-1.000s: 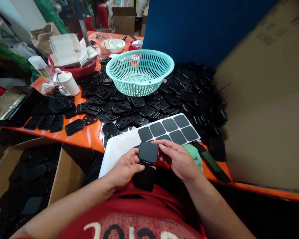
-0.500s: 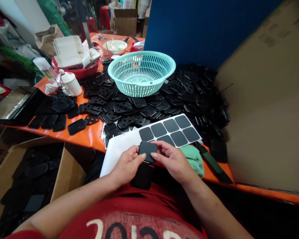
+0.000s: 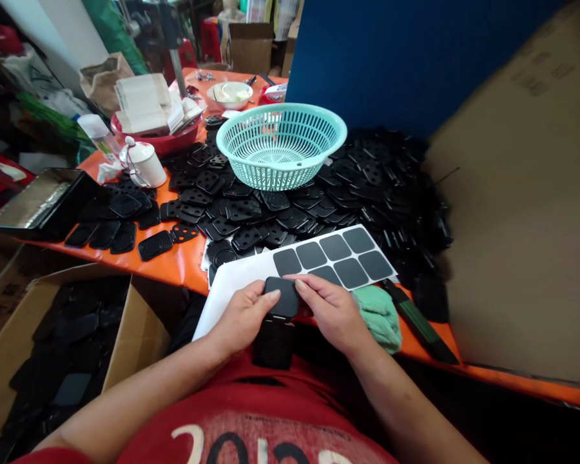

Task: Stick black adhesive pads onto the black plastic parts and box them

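Note:
A black hinged piece [image 3: 272, 345] hangs below a smooth dark square pad [image 3: 281, 297] at its top, near my lap. My left hand [image 3: 244, 316] grips the pad's left side, thumb on its face. At the pad's upper right edge, my right hand [image 3: 329, 310] pinches with thumb and fingertips. Behind my hands lies a white sheet [image 3: 236, 277] bearing several dark rounded squares [image 3: 336, 247]. Beside my right hand sits a crumpled green cloth [image 3: 377, 316], with a dark green strip-like tool [image 3: 418, 325] to its right.
A turquoise basket [image 3: 283, 169] rests on a heap of black pieces [image 3: 241, 209] across the orange table [image 3: 174, 261]. A white lidded cup [image 3: 145, 164] stands left. An open carton [image 3: 140, 328] of black pieces is lower left; large cardboard [image 3: 517, 225] stands right.
My right thumb has moved from the pad's face to its upper right edge. The pad sits slightly lower and to the left. The whole view has shifted a little.

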Demonstrator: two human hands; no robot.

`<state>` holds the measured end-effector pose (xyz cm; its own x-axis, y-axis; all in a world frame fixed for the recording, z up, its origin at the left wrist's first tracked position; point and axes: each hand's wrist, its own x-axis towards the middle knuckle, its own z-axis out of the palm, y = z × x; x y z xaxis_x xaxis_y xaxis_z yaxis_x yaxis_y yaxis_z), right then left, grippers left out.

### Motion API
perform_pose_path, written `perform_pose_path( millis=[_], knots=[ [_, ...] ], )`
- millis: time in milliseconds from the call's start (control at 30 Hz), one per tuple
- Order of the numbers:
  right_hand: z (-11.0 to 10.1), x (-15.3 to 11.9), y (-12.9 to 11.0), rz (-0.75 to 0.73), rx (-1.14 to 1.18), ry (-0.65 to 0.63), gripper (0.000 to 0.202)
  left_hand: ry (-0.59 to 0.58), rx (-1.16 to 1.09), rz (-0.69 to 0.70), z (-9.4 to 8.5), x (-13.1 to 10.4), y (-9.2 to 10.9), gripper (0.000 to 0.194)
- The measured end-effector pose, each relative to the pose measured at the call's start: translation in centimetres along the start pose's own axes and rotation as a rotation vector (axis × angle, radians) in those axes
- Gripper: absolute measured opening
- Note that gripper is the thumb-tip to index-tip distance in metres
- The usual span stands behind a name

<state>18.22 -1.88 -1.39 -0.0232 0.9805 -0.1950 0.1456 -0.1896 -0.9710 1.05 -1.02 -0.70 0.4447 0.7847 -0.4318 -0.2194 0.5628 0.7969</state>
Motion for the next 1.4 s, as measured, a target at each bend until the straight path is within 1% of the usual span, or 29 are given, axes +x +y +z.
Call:
perform_pose_path(
  millis=[67,133,167,233,300,333,367,400,433,467,500,533,567,600,633,700,767,833,900,967,1000,1067,1133,1200,1300,1333,1400],
  knots=[
    [-0.5,0.2,-0.4,-0.021,0.006,0.023,0.042,0.009,0.057,0.004,-0.8,-1.0,1.7,0.051],
    [-1.2,0.5,-0.8,-0.06,-0.006,0.078,0.042,0.079,0.176,0.006,-2.8,-2.9,4.4,0.051],
    [-1.5,0.6,-0.9,-0.084,-0.023,0.102,0.04,0.163,0.276,0.007,-4.2,-4.3,6.0,0.051],
    [-2.1,0.8,-0.9,-0.127,-0.083,0.129,0.035,0.37,0.541,-0.021,-8.1,-7.8,9.1,0.052],
    [-2.3,0.9,-0.6,-0.162,-0.15,0.133,0.031,0.537,0.96,-0.116,-12.5,-11.5,11.6,0.047],
    [-2.3,1.0,-0.4,-0.187,-0.18,0.132,0.029,0.568,1.166,-0.132,-14.5,-13.1,12.4,0.045],
    [-2.1,1.0,-0.2,-0.221,-0.214,0.125,0.027,0.566,1.342,-0.164,-16.1,-14.4,12.8,0.045],
    [-1.7,1.0,0.1,-0.27,-0.256,0.113,0.025,0.596,1.487,-0.201,-17.3,-15.2,12.9,0.047],
    [-1.4,1.1,0.3,-0.333,-0.306,0.089,0.022,0.602,1.587,-0.233,-17.8,-15.6,12.6,0.051],
    [-0.9,1.1,0.5,-0.407,-0.358,0.055,0.02,0.603,1.64,-0.256,-17.8,-15.4,12.0,0.055],
    [-0.5,1.1,0.7,-0.484,-0.405,0.013,0.018,0.62,1.644,-0.251,-17.3,-14.8,11.2,0.058],
    [0.0,1.2,0.9,-0.552,-0.442,-0.034,0.018,0.588,1.594,-0.244,-16.2,-13.8,10.1,0.061],
    [0.3,1.3,1.1,-0.606,-0.465,-0.076,0.019,0.551,1.493,-0.239,-14.9,-12.5,8.9,0.065],
    [0.7,1.4,1.4,-0.644,-0.477,-0.105,0.02,0.529,1.364,-0.184,-13.5,-11.1,7.6,0.068],
    [0.9,1.4,1.7,-0.668,-0.485,-0.122,0.021,0.493,1.224,-0.11,-12.0,-9.6,6.3,0.069],
    [1.1,1.6,2.4,-0.688,-0.494,-0.125,0.024,0.408,0.924,-0.044,-9.2,-7.2,3.7,0.067],
    [0.9,1.6,3.0,-0.701,-0.49,-0.117,0.027,0.338,0.642,-0.014,-7.1,-5.5,1.7,0.063],
    [0.7,1.6,3.4,-0.716,-0.468,-0.116,0.029,0.316,0.485,0.011,-5.6,-4.6,0.4,0.059],
    [0.5,1.5,3.5,-0.732,-0.436,-0.125,0.032,0.337,0.458,0.042,-4.7,-4.0,0.0,0.051],
    [0.4,1.4,3.5,-0.743,-0.409,-0.139,0.035,0.354,0.424,0.057,-4.0,-3.4,0.2,0.043],
    [0.4,1.3,3.5,-0.744,-0.399,-0.147,0.036,0.355,0.355,0.053,-3.8,-3.1,0.4,0.041],
    [0.3,1.2,3.4,-0.739,-0.378,-0.159,0.038,0.34,0.118,0.01,-3.3,-2.4,1.0,0.046],
    [0.2,1.1,3.4,-0.739,-0.346,-0.154,0.041,0.3,-0.131,-0.063,-3.0,-1.5,1.5,0.055],
    [0.1,1.1,3.4,-0.748,-0.305,-0.126,0.044,0.247,-0.284,-0.15,-2.9,-0.7,1.9,0.058],
    [0.1,1.3,3.5,-0.766,-0.274,-0.08,0.047,0.191,-0.377,-0.267,-3.0,0.2,2.1,0.06],
    [0.0,1.3,3.5,-0.773,-0.276,-0.075,0.047,0.183,-0.383,-0.286,-3.1,0.4,2.1,0.061],
    [0.0,1.3,3.7,-0.775,-0.282,-0.082,0.048,0.173,-0.363,-0.282,-3.2,0.7,2.0,0.06]
  ],
)
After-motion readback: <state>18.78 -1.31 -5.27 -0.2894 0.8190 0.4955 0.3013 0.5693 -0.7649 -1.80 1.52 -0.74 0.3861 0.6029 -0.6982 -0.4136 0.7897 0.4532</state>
